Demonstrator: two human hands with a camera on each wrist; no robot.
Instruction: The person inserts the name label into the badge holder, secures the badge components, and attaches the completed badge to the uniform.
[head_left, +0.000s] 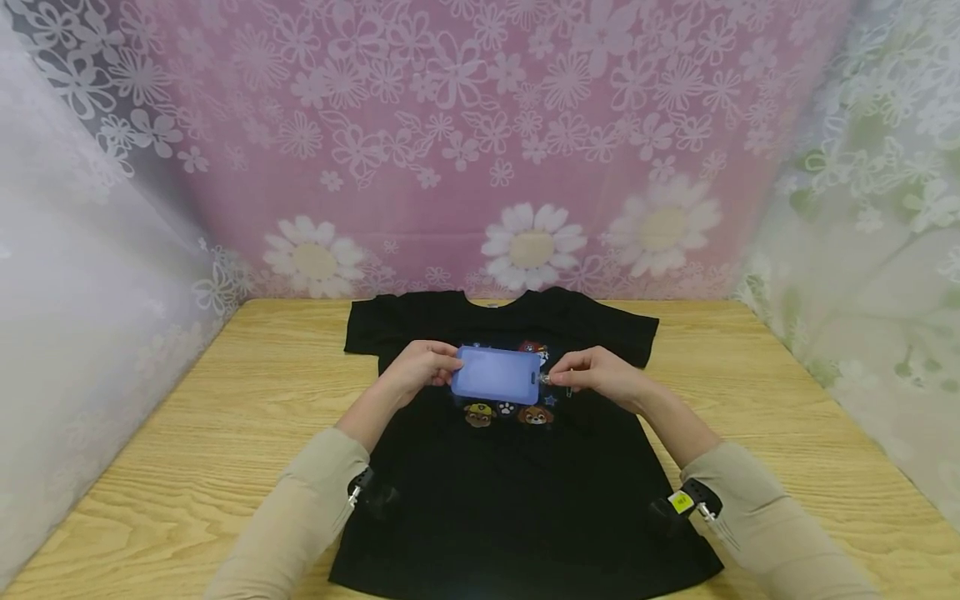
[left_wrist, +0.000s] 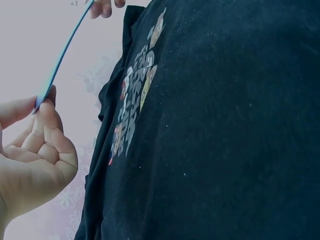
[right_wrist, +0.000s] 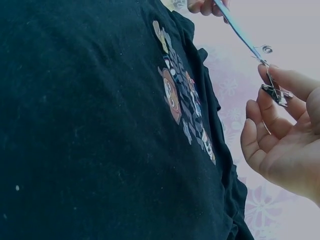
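Observation:
A blue rectangular badge holder (head_left: pixel 495 375) is held sideways over a black T-shirt (head_left: pixel 510 508). My left hand (head_left: pixel 422 367) pinches its left end between thumb and fingers; the left wrist view shows the holder (left_wrist: pixel 62 55) edge-on in that pinch. At the slotted right end, my right hand (head_left: pixel 603 377) pinches the small metal clip attached there. In the right wrist view this clip (right_wrist: pixel 275 95) lies between thumb and fingertips, with thin pin-like metal parts on it. Cartoon dog faces (head_left: pixel 480 414) printed on the shirt's chest show around the holder.
The shirt lies spread on a wood-grain table (head_left: pixel 225 417), neckline toward the back. A pink flowered curtain (head_left: pixel 450 150) hangs behind, and pale flowered curtains (head_left: pixel 877 250) stand at both sides. Each wrist wears a strapped camera (head_left: pixel 678 504).

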